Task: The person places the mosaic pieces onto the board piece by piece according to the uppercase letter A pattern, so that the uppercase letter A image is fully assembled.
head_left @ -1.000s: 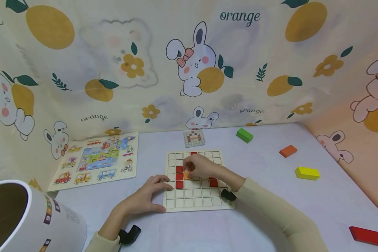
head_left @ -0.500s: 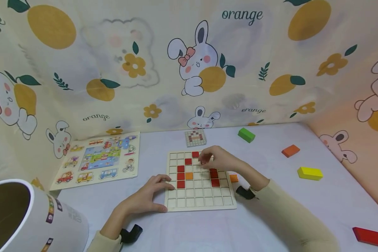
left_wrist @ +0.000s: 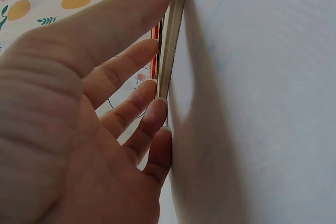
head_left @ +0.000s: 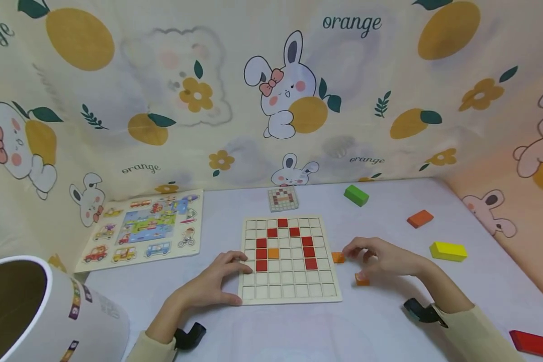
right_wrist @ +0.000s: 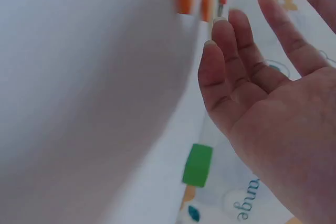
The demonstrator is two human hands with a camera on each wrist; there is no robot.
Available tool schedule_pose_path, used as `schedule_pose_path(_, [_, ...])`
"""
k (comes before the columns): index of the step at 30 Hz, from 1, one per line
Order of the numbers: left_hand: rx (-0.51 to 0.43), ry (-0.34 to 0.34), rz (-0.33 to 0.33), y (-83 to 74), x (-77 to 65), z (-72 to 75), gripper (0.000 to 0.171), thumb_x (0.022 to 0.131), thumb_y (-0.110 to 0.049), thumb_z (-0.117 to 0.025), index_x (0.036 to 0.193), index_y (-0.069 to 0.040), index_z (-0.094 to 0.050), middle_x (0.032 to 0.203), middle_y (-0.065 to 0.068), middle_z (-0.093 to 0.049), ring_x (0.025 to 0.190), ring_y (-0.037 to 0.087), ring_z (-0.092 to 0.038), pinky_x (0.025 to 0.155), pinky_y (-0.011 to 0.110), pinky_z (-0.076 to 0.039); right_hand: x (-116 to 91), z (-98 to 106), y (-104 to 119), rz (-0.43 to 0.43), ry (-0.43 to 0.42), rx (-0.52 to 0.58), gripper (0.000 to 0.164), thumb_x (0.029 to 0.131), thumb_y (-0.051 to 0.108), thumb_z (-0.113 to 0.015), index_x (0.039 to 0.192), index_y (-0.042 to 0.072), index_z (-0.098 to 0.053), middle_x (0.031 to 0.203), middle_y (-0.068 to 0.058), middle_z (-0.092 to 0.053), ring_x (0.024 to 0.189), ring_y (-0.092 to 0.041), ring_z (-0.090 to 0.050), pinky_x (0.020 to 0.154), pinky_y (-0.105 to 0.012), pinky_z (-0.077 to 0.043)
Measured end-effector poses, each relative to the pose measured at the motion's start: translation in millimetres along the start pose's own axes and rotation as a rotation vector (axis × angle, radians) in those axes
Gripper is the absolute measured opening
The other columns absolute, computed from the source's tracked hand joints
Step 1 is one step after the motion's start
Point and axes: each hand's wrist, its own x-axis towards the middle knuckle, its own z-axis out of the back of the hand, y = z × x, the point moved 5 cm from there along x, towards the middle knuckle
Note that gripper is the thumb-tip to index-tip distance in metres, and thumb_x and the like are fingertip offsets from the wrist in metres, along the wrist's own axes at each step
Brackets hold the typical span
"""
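A square grid board (head_left: 289,290) lies on the table, with several red tiles (head_left: 309,264) and one orange tile (head_left: 273,253) set in its cells. My left hand (head_left: 210,281) rests at the board's left edge, fingertips on its rim and thumb at the near corner; the left wrist view shows the fingers spread along that edge. My right hand (head_left: 384,259) is just right of the board, low over two orange pieces. Its fingertips reach one orange piece (head_left: 338,257) beside the board, and its thumb overlaps the nearer orange piece (head_left: 362,280). The right wrist view shows loosely extended fingers.
A small pattern card (head_left: 283,199) lies behind the board, and a picture puzzle (head_left: 147,226) at the back left. On the right are green (head_left: 356,195), orange (head_left: 420,218), yellow (head_left: 448,251) and red (head_left: 535,344) blocks. A white cylindrical bin (head_left: 90,311) stands front left.
My right hand has moved from over the board's orange tile, across the grid, to the orange pieces at the right. A red tile now shows at the upper right of the grid. The left hand stays.
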Motion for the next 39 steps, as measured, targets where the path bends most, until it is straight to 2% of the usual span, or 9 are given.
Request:
schedule_pose_path(3, [0.009, -0.002, 0.002, 0.1, -0.2, 0.4, 0.061, 0.075, -0.036, -0.086, 0.129, -0.023, -0.063, 0.147, 0.001, -0.039, 0.137, 0.027, -0.03, 0.112, 0.059, -0.026, -12.9, -6.5, -4.3, 0.022, 0.022, 0.015, 0.043, 0.083, 0.017, -0.08, 0.122, 0.012, -0.063, 0.12, -0.005, -0.062, 0.107, -0.025, -0.055, 0.093, -0.031, -0.046])
schedule_pose_path(7, [0.007, -0.002, 0.0, 0.6, -0.4, 0.0, 0.061, 0.075, -0.037, -0.086, 0.129, -0.024, -0.063, 0.147, 0.001, -0.04, 0.138, 0.027, -0.03, 0.112, 0.059, -0.026, -19.1, -11.8, -7.0, 0.034, 0.02, 0.024, 0.042, 0.083, 0.016, -0.08, 0.121, 0.012, -0.063, 0.117, -0.005, -0.062, 0.102, -0.023, -0.054, 0.087, -0.027, -0.047])
schedule_pose_path(14, [0.0, 0.002, 0.003, 2.6, -0.2, -1.8, 0.06, 0.075, -0.038, -0.086, 0.129, -0.026, -0.062, 0.147, 0.0, -0.039, 0.138, 0.027, -0.029, 0.112, 0.059, -0.026, -20.8, -16.5, -3.5, 0.084, 0.022, 0.023, 0.036, 0.083, 0.002, -0.075, 0.116, 0.012, -0.065, 0.112, -0.007, -0.062, 0.095, -0.024, -0.054, 0.08, -0.028, -0.049])
schedule_pose_path(23, [-0.002, 0.001, 0.014, 1.4, -0.3, -1.4, 0.059, 0.075, -0.036, -0.086, 0.128, -0.027, -0.063, 0.147, 0.0, -0.039, 0.139, 0.028, -0.029, 0.113, 0.059, -0.025, -20.7, -18.2, -1.9, 0.074, 0.045, 0.029, 0.032, 0.082, -0.002, -0.075, 0.11, 0.011, -0.066, 0.1, -0.005, -0.061, 0.091, -0.021, -0.055, 0.078, -0.027, -0.048])
schedule_pose_path(29, [-0.001, 0.003, 0.007, 0.1, 0.5, -1.4, 0.059, 0.075, -0.036, -0.086, 0.129, -0.025, -0.062, 0.147, 0.001, -0.04, 0.139, 0.028, -0.029, 0.113, 0.059, -0.025, -19.1, -17.8, -3.6, 0.049, 0.065, 0.053, 0.022, 0.086, 0.001, -0.073, 0.105, 0.01, -0.068, 0.094, -0.004, -0.062, 0.087, -0.019, -0.056, 0.075, -0.025, -0.047])
schedule_pose_path(34, [-0.006, 0.006, 0.006, 0.4, 0.3, -1.6, 0.06, 0.075, -0.037, -0.086, 0.129, -0.025, -0.062, 0.147, 0.002, -0.039, 0.139, 0.028, -0.029, 0.112, 0.059, -0.025, -3.5, -18.3, -1.2, 0.019, 0.017, 0.069, 0.014, 0.089, 0.007, -0.072, 0.103, 0.008, -0.069, 0.095, -0.004, -0.065, 0.081, -0.016, -0.056, 0.069, -0.024, -0.047])
schedule_pose_path(39, [-0.008, 0.002, 0.009, 1.3, -0.6, -1.2, 0.059, 0.075, -0.037, -0.086, 0.128, -0.026, -0.062, 0.147, 0.0, -0.039, 0.138, 0.028, -0.029, 0.112, 0.06, -0.025, 31.4, -22.1, 16.2, 0.032, -0.027, 0.098, 0.013, 0.091, -0.001, -0.066, 0.104, 0.002, -0.067, 0.094, -0.009, -0.063, 0.07, -0.016, -0.057, 0.062, -0.024, -0.05])
